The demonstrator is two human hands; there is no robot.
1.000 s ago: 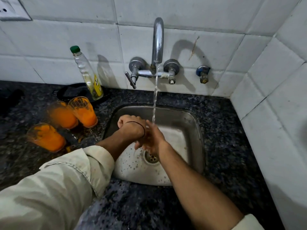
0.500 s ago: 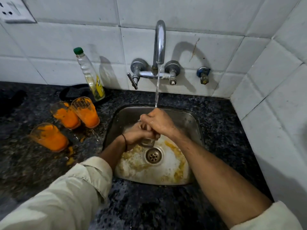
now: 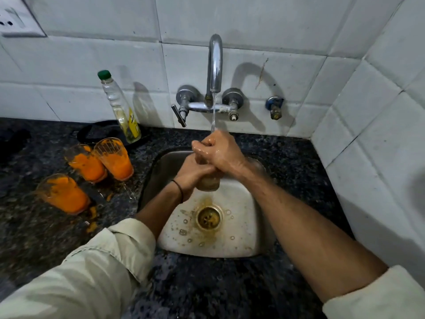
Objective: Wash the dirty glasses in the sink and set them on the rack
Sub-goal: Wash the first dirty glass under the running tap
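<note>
Evidently early on: over the steel sink [image 3: 243,246], the left hand [image 3: 192,174] grips one glass [image 3: 209,184] under the tap stream [image 3: 213,111], the right hand [image 3: 222,154] curled around its mouth; three orange-smeared glasses [image 3: 114,158] stand unwashed on the counter [image 3: 41,245], no rack visible.

Thick orange is coating the three glasses [image 3: 115,160] [image 3: 86,163] [image 3: 63,194] on the counter [image 3: 230,291], whose black stone is showing grey speckles. The bottle [image 3: 122,111] is wearing a green cap [image 3: 104,74] and a yellow label [image 3: 133,125]. White tiles [image 3: 253,19] are lining the wall. A yellow-brown stain is ringing the brassy drain [image 3: 208,218] in the pale grey sink [image 3: 241,215]. The glass under the tap [image 3: 208,184] is looking murky brown, perhaps, being mostly covered. A black band [image 3: 179,189] is circling the left wrist; the sleeves [image 3: 92,279] are showing pale beige.
</note>
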